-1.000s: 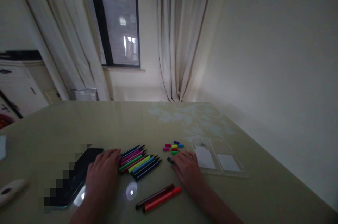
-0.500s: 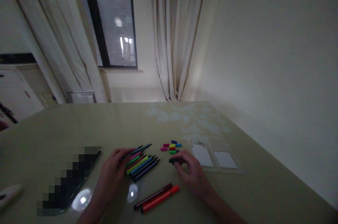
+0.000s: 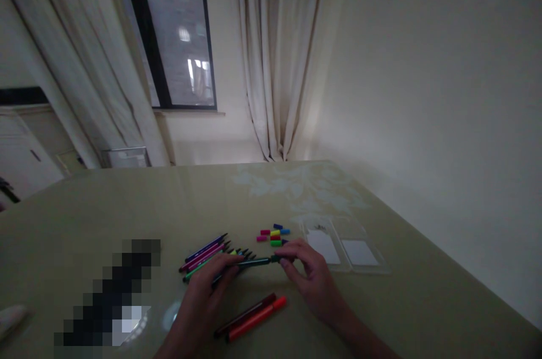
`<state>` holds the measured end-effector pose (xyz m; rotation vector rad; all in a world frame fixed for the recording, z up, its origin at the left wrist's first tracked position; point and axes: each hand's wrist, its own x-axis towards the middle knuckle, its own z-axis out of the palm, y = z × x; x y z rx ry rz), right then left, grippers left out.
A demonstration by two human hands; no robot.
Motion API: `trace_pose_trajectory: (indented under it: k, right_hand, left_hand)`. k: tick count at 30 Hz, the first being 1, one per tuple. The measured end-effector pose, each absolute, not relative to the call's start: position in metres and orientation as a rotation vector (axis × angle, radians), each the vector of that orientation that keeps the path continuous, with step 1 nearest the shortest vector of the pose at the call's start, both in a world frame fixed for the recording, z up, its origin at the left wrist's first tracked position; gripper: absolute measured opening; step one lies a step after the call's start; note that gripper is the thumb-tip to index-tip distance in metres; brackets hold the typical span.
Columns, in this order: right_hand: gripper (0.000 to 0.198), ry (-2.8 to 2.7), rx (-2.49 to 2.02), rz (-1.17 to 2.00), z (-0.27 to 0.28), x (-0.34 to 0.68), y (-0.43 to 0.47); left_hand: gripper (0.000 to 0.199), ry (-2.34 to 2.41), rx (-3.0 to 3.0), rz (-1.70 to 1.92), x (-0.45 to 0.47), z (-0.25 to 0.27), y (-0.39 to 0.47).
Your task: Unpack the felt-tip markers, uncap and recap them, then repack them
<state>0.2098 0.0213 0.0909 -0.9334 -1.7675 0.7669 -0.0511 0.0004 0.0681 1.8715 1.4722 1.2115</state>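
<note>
Meeting its cap (image 3: 276, 258), the dark-green marker (image 3: 256, 262) now bridges both hands (image 3: 214, 280) (image 3: 311, 268).

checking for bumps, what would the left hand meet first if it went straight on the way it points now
Likely the dark green cap in the right hand: the left hand holds a dark green marker whose tip points at it. Whether they touch is too small to tell.
</note>
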Motion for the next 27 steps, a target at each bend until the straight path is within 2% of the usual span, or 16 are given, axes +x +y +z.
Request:
trace_pose_trajectory:
  k: [6,21,27]
  right_hand:
    - [0.016,-1.709,-0.972,0.664,0.091,0.216,0.024]
    - [0.012,-1.635,-0.915,0.924,0.082,0.210,0.022]
    - [0.014,-1.646,-0.931,0.930,0.085,0.213,0.024]
  left_hand:
    - [0.024,1.523,1.879,1.237,-0.056,0.065,0.002]
    - [0.015,1.381,1.814,1.241,-0.038,0.070,-0.005]
    - [0.019,1.427,1.798,1.176,-0.026,0.070,-0.012]
